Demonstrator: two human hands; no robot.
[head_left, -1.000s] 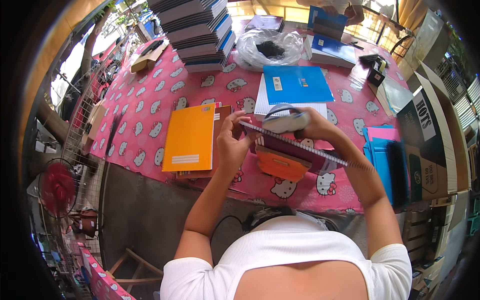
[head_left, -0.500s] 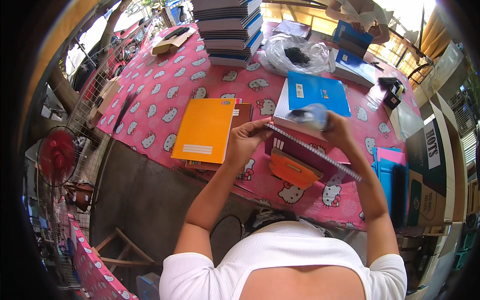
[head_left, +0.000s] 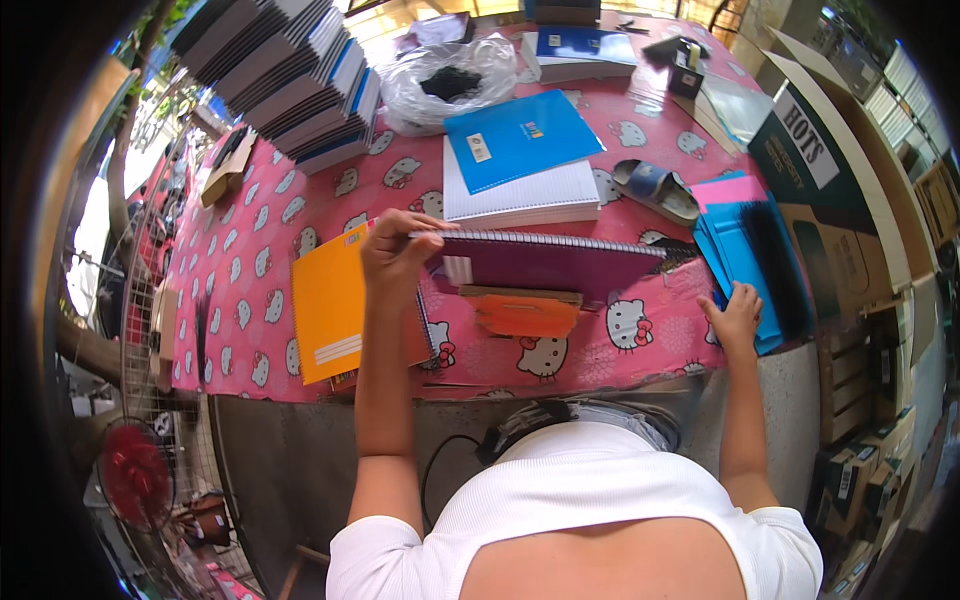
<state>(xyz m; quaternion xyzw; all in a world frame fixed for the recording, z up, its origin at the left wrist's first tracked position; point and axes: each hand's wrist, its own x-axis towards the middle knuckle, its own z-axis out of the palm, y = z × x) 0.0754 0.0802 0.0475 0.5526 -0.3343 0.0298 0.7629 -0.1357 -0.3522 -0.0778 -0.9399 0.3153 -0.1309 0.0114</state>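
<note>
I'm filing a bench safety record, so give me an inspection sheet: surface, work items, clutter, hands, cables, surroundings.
Surface: table under a pink patterned cloth.
Work items: purple spiral notebook, spiral edge uppermost; orange block in front of it; blue sheets at right.
Clutter: slipper on the cloth; yellow notebook; lined paper topped by a blue cover; tall notebook stack.
Hands: left hand pinches the purple notebook's left end; right hand at the blue sheets, fingers spread, contact unclear.
Cables: dark cord-like loop near the person's waist, nature unclear.
Surroundings: cardboard box right; red fan lower left.
</note>
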